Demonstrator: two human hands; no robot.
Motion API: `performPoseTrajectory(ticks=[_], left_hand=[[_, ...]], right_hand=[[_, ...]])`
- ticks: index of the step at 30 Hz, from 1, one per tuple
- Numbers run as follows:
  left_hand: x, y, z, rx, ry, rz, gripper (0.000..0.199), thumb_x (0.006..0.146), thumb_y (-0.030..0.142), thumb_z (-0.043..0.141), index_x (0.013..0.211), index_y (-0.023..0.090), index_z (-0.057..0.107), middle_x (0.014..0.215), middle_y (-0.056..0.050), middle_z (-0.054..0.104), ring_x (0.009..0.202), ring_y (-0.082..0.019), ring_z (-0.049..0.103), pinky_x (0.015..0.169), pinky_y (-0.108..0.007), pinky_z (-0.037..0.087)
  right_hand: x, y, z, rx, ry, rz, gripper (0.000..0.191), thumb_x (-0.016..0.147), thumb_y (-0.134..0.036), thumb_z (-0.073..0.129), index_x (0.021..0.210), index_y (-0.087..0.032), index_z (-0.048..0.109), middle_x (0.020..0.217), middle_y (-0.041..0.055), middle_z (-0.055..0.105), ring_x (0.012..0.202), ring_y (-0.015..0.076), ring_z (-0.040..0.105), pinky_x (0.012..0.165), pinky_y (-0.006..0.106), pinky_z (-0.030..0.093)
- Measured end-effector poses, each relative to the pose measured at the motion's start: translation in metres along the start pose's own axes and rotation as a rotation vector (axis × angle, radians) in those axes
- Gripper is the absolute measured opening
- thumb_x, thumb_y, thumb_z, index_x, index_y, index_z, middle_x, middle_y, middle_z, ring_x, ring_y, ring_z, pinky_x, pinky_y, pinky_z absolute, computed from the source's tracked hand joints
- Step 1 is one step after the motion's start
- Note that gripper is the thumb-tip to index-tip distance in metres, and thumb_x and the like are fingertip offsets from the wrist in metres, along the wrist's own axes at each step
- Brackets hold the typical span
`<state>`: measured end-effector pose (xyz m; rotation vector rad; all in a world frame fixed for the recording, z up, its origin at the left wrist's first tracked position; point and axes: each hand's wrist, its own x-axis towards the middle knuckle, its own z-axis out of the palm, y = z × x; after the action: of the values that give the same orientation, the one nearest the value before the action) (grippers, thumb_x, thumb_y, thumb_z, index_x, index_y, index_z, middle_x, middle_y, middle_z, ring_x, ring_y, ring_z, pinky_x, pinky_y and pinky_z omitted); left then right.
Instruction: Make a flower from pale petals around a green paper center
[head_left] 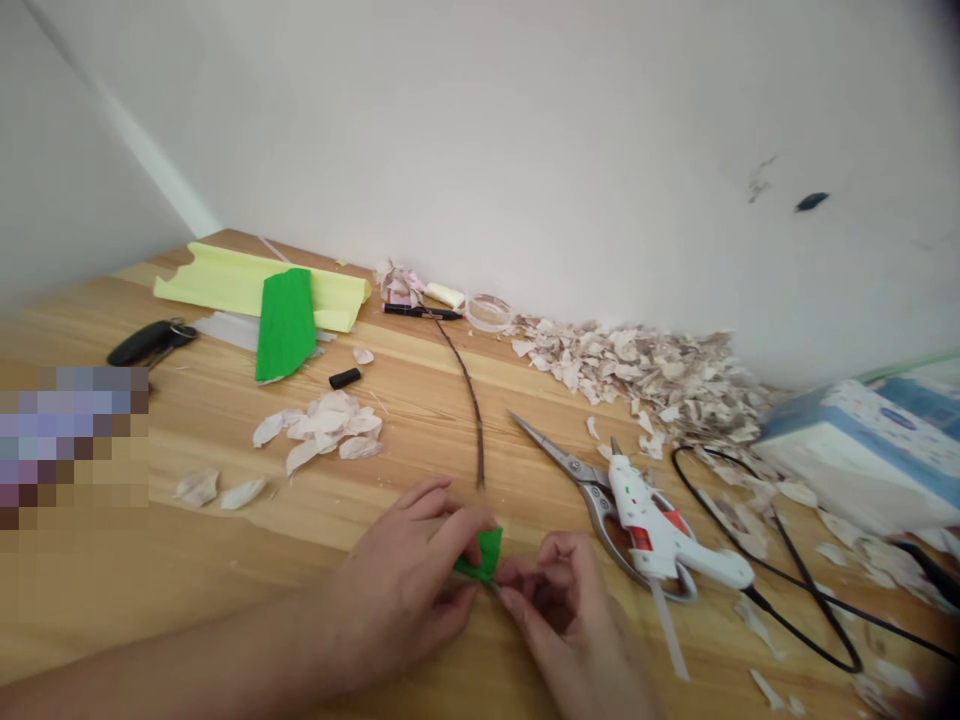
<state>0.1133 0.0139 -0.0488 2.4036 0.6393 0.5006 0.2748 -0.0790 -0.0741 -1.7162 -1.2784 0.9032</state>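
Between my two hands, low in the middle of the head view, is a small green paper piece (489, 552). My left hand (420, 575) has its fingers curled over the paper's left side. On the other side, my right hand (559, 600) pinches the paper's lower right corner between thumb and fingertips. Just beyond them, a thin brown twig (474, 405) lies on the wooden table (300, 530), its lower end near my left hand. Scissors (577, 468) and a white glue gun (645, 520) lie to the right of my hands.
Pale flakes (637, 370) are heaped along the wall, with a tissue pack (862, 450) at right. A black cable (810, 590) loops at lower right. Yellow paper (225, 280), a green sheet (286, 325), keys (150, 343), a marker (420, 312) and petals (326, 428) lie farther left.
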Motion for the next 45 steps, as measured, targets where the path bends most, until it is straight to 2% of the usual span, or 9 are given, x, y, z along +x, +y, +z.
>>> performPoseTrajectory(ticks=[11, 18, 24, 30, 34, 45], left_hand=[[0.002, -0.003, 0.002, -0.017, 0.005, -0.021, 0.039, 0.067, 0.005, 0.054, 0.102, 0.021, 0.046, 0.087, 0.002, 0.064, 0.09, -0.018, 0.054, 0.104, -0.04, 0.029], [0.005, -0.002, 0.003, -0.015, 0.027, -0.012, 0.035, 0.068, 0.004, 0.052, 0.097, 0.022, 0.046, 0.085, 0.002, 0.064, 0.09, -0.018, 0.053, 0.102, -0.04, 0.032], [0.003, 0.0, 0.004, -0.037, 0.049, -0.052, 0.025, 0.067, 0.005, 0.052, 0.082, 0.023, 0.046, 0.084, 0.0, 0.06, 0.087, -0.019, 0.054, 0.095, -0.042, 0.038], [0.002, 0.001, 0.004, -0.049, 0.056, -0.067, 0.028, 0.065, 0.004, 0.052, 0.084, 0.023, 0.044, 0.083, 0.0, 0.058, 0.089, -0.019, 0.054, 0.097, -0.042, 0.037], [0.004, 0.001, 0.004, -0.044, 0.051, -0.058, 0.027, 0.065, 0.004, 0.052, 0.084, 0.023, 0.045, 0.083, 0.0, 0.058, 0.089, -0.019, 0.053, 0.099, -0.042, 0.034], [0.004, 0.001, 0.003, 0.027, 0.016, -0.023, 0.031, 0.065, 0.003, 0.05, 0.089, 0.021, 0.046, 0.082, 0.0, 0.061, 0.092, -0.019, 0.052, 0.103, -0.042, 0.031]], right_hand=[[0.007, -0.008, 0.0, 0.126, 0.028, 0.148, 0.024, 0.076, -0.028, 0.055, 0.08, -0.025, 0.031, 0.075, 0.0004, 0.065, 0.067, 0.0172, 0.061, 0.064, 0.03, 0.047], [0.006, 0.0, 0.002, 0.073, 0.072, 0.03, 0.014, 0.081, -0.029, 0.052, 0.082, -0.024, 0.039, 0.078, 0.0007, 0.055, 0.068, 0.0159, 0.058, 0.063, 0.03, 0.048], [0.004, 0.002, 0.001, 0.069, 0.104, -0.058, 0.012, 0.085, -0.028, 0.05, 0.084, -0.025, 0.039, 0.081, 0.0012, 0.056, 0.073, 0.0156, 0.06, 0.065, 0.027, 0.05], [-0.003, 0.003, -0.001, -0.062, 0.067, -0.186, 0.007, 0.086, -0.025, 0.047, 0.086, -0.024, 0.04, 0.08, 0.0015, 0.057, 0.065, 0.0141, 0.058, 0.059, 0.025, 0.049], [0.0, 0.001, -0.001, -0.099, 0.021, -0.162, 0.006, 0.085, -0.024, 0.046, 0.083, -0.024, 0.04, 0.076, 0.0012, 0.058, 0.063, 0.0152, 0.058, 0.057, 0.026, 0.049], [0.002, -0.004, 0.0, -0.176, 0.055, -0.129, 0.006, 0.084, -0.025, 0.045, 0.081, -0.024, 0.04, 0.074, 0.0018, 0.059, 0.065, 0.0173, 0.06, 0.059, 0.029, 0.05]])
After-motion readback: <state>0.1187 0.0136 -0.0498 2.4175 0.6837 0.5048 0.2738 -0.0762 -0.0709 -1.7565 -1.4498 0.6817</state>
